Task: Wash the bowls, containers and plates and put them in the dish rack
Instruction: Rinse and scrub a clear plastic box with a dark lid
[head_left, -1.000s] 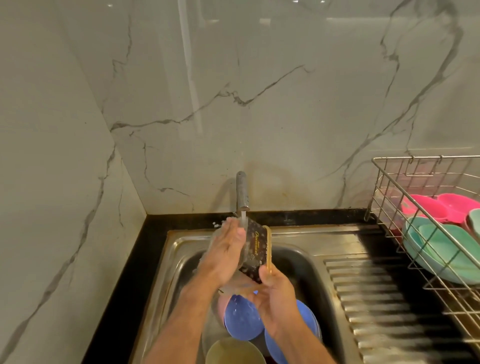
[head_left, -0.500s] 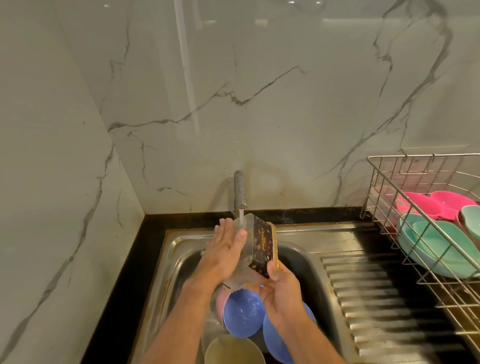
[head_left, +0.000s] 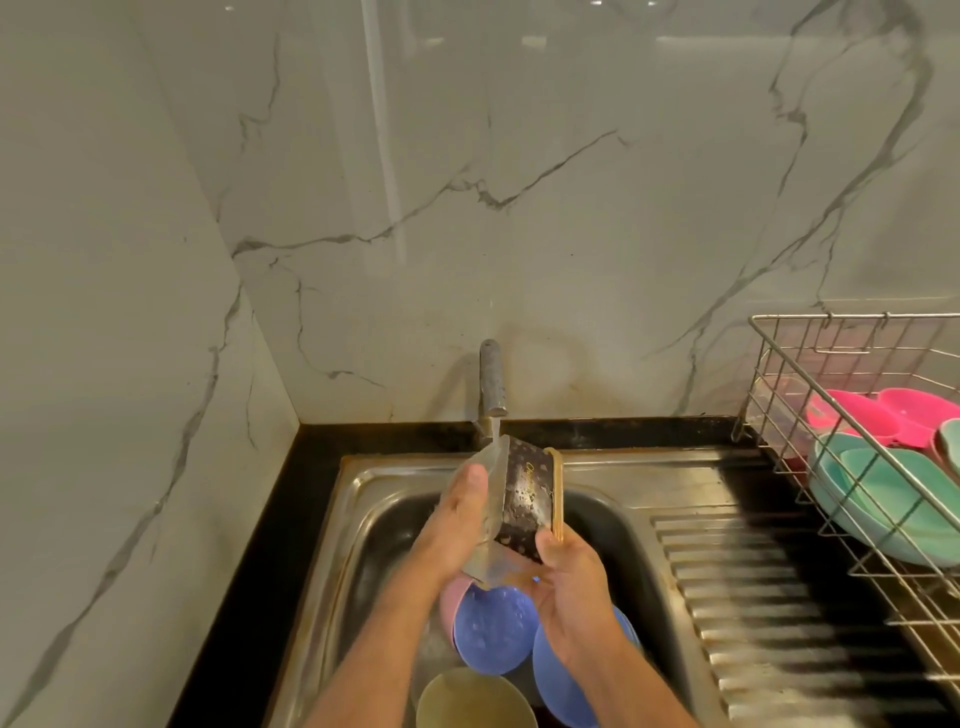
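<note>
The container (head_left: 524, 499), a clear rectangular tub with a dark printed band and a tan rim, is held up over the sink (head_left: 363, 499) between the two hands, its top end just under the tap (head_left: 491, 382) where a thin stream meets it. Its long axis runs up and away from the person, tipped on its side so the rim faces right. The left hand (head_left: 457, 525) lies flat along its clear left face, fingers straight and pressing, thumb near the top edge. The right hand (head_left: 569, 587) grips the lower near end from below and the right, thumb curled onto the dark band. So the hands are close together, with the container clamped between them.

The step looks like rinsing, and the dish rack (head_left: 852, 467) is the next stop. It stands on the counter (head_left: 306, 467) well off to the right of both hands, beyond the ribbed drainboard (head_left: 753, 597), so the right hand is the nearer one and already has the firmer hold. Pink and teal dishes (head_left: 883, 483) fill the rack's near part, so a free slot needs finding.

Below the hands, blue bowls (head_left: 493, 629) and a yellowish one (head_left: 472, 699) wait in the sink unwashed, so much of the task seems left
</note>
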